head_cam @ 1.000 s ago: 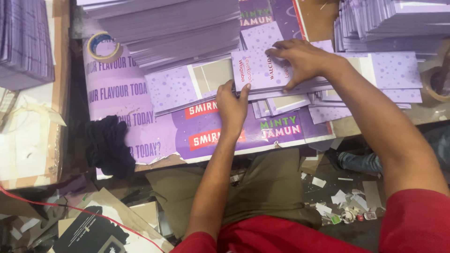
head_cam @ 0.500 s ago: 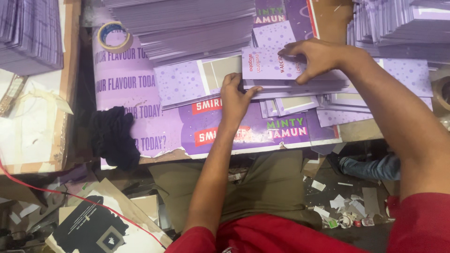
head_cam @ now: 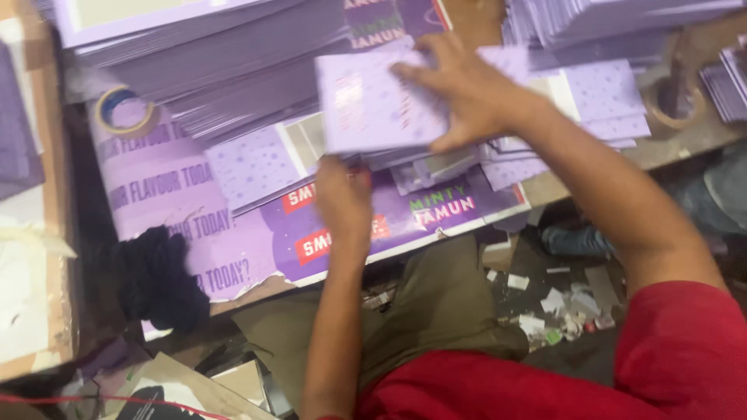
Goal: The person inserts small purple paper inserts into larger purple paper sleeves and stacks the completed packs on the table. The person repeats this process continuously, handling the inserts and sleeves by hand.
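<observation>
Fingers spread wide, the right hand (head_cam: pixel 467 89) lies flat on top of a pale purple card (head_cam: pixel 381 109), pressing it down onto the small pile of purple cards (head_cam: pixel 436 163) beneath. The left hand (head_cam: pixel 342 198) sits just below and nearer the body, its fingers reaching up under the near edge of that same card; whether it pinches the edge or only touches it cannot be told through the blur. The card's long axis runs left to right across the view, tilted slightly, and it lies directly under the right palm, so the right hand is the one on it, the left only at its lower left corner.

The pile rests on a large purple printed sheet (head_cam: pixel 233 233) that covers the surface (head_cam: pixel 661 148). Farther back stands a tall stack of purple sheets (head_cam: pixel 226 70), with another stack (head_cam: pixel 615 23) at the upper right. A roll of tape (head_cam: pixel 123 113) lies to the left, a second tape roll (head_cam: pixel 675 97) to the right, and a dark cloth (head_cam: pixel 159 280) hangs at the near left edge. Paper scraps (head_cam: pixel 560 307) litter the floor.
</observation>
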